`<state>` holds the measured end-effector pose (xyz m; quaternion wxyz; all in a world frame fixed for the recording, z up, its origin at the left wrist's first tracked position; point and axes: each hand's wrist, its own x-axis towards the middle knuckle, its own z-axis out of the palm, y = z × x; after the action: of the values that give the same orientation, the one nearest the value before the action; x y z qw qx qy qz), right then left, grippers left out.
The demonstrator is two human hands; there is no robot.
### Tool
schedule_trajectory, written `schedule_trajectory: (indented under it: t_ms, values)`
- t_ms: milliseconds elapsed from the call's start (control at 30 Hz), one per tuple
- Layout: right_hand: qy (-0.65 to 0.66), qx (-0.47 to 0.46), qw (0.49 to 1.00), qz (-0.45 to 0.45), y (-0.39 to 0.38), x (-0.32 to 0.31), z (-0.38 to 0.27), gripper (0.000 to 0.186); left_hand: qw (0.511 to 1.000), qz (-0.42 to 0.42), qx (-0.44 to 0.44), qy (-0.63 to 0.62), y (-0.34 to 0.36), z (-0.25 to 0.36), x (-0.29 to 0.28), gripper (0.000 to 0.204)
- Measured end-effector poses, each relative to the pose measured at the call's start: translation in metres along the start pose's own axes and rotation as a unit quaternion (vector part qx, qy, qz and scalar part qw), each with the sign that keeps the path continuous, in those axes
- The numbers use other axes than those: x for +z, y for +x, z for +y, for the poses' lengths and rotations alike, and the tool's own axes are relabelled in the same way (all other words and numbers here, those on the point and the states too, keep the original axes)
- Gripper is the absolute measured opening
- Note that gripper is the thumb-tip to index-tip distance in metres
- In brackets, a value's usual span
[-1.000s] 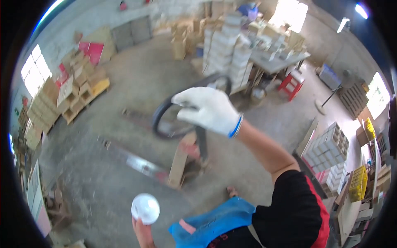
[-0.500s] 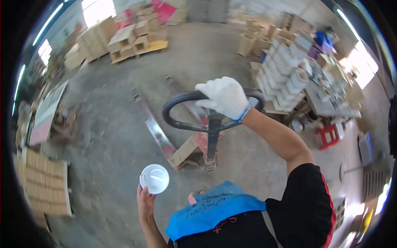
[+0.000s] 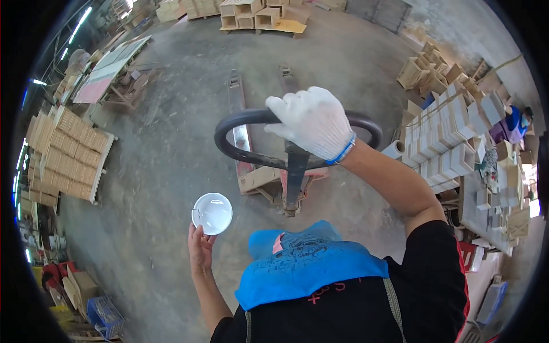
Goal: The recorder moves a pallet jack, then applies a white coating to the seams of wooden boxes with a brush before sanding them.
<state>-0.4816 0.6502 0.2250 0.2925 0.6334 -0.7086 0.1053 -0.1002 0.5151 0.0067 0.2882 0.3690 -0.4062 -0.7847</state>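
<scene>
My right hand (image 3: 313, 123), in a white knitted glove, grips the top bar of a black loop handle (image 3: 233, 150). The handle belongs to a pallet jack, whose worn red and metal forks (image 3: 242, 137) stretch away ahead of me over the concrete floor. My bare left hand (image 3: 201, 247) holds a round white bowl-like container (image 3: 213, 214) by its near edge, thumb at the rim. The container is tilted so its glossy inside shows, with nothing visible in it. A blue apron bib (image 3: 311, 268) hangs over my chest.
Stacked wooden panels stand on a pallet (image 3: 74, 157) at left, near a table (image 3: 111, 71). Wooden boxes (image 3: 257, 17) sit far ahead. White box stacks (image 3: 446, 140) and a workbench (image 3: 483, 214) line the right, where another person (image 3: 514, 123) is. A blue crate (image 3: 106, 316) lies lower left.
The view has swung left, so the surroundings slid right. The pallet jack's forks now point more straight ahead. Both hands keep their hold, on the handle and the white container.
</scene>
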Motion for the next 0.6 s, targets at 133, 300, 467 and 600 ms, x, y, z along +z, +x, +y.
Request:
schedule_trajectory:
  t_ms: [133, 300, 467, 600]
  values:
    - [-0.002, -0.018, 0.999, 0.039, 0.014, 0.019, 0.019, 0.032, 1.0, 0.026, 0.005, -0.011, -0.022, -0.015, 0.011, 0.059]
    - [0.017, -0.016, 0.999, 0.028, 0.037, 0.044, 0.046, 0.033, 0.998, 0.049, 0.029, -0.02, -0.042, -0.022, 0.031, 0.058]
    - [0.039, -0.017, 0.999, 0.029, 0.063, 0.07, 0.082, 0.034, 0.997, 0.066, 0.016, -0.027, -0.059, -0.04, 0.053, 0.057]
    - [0.036, -0.021, 0.999, 0.033, 0.087, 0.095, 0.112, 0.037, 0.997, 0.075, -0.002, -0.03, -0.064, -0.045, 0.078, 0.061]
